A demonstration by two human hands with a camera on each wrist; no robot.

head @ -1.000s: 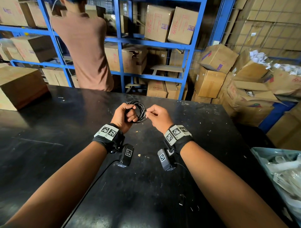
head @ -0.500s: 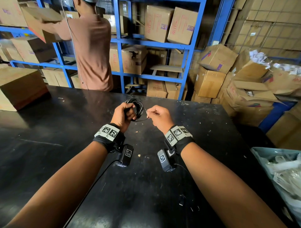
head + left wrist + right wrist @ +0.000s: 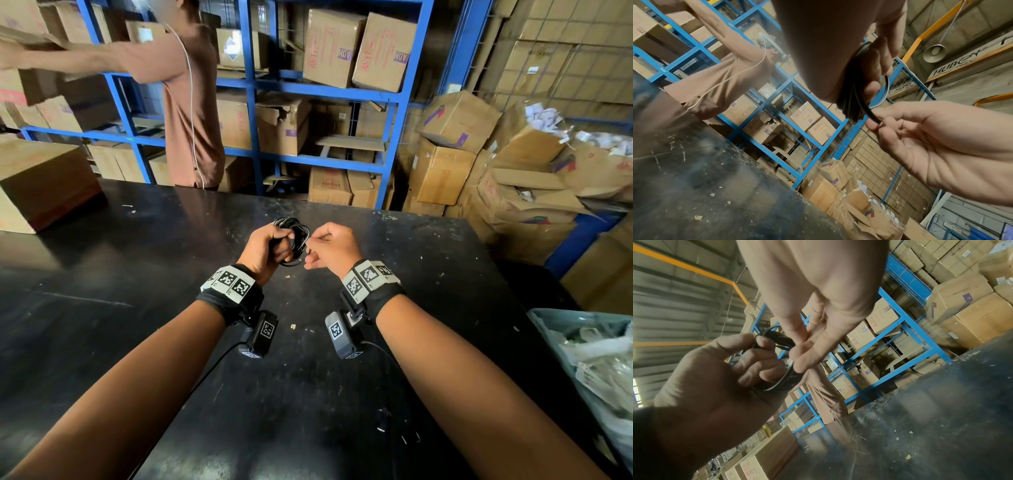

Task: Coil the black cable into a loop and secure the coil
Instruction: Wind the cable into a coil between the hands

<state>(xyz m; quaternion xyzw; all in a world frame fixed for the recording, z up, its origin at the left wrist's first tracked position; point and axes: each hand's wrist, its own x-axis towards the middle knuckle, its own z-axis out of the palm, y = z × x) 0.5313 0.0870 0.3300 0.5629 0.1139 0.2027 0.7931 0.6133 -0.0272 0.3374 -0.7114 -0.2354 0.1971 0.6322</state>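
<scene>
left hand (image 3: 269, 248) curled around the coiled black cable (image 3: 294, 236), coil held above the black table (image 3: 137, 274), right hand (image 3: 330, 248) at the coil's 3 o'clock pinching one strand, person at 11 o'clock by blue shelving (image 3: 253, 85)

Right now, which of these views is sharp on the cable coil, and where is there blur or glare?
Head view: cable coil sharp, tabletop reflecting light. Left wrist view: coil in shadow under the left hand, table blurred. Right wrist view: right hand brightly lit, table smeared.
</scene>
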